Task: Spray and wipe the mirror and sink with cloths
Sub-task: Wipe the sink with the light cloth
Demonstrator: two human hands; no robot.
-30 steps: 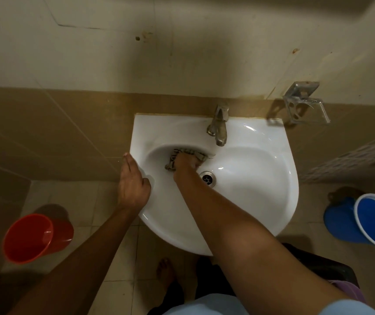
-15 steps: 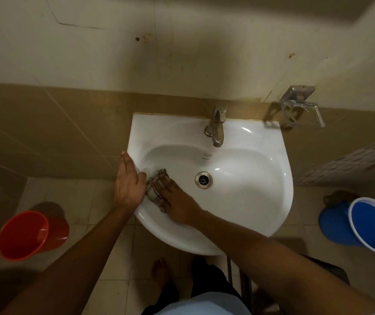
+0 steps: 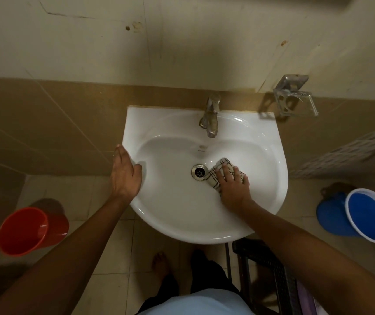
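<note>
A white wall-mounted sink [image 3: 268,142] fills the middle of the view, with a metal tap [image 3: 210,120] at its back and a drain [image 3: 199,171] in the bowl. A checked cloth [image 3: 219,170] lies in the bowl just right of the drain. My right hand [image 3: 233,185] presses on the cloth with fingers spread flat over it. My left hand [image 3: 125,172] rests on the sink's left rim, fingers straight. No mirror or spray bottle is in view.
An empty metal soap holder [image 3: 295,98] hangs on the wall right of the sink. On the tiled floor stand a red bucket [image 3: 26,230] at the left and a blue bucket [image 3: 363,219] at the right. A dark stool [image 3: 263,269] and my bare foot [image 3: 160,263] are below the sink.
My right hand slid the cloth from the back of the bowl to its left side, then across to the right of the drain. My left hand stayed on the rim.
</note>
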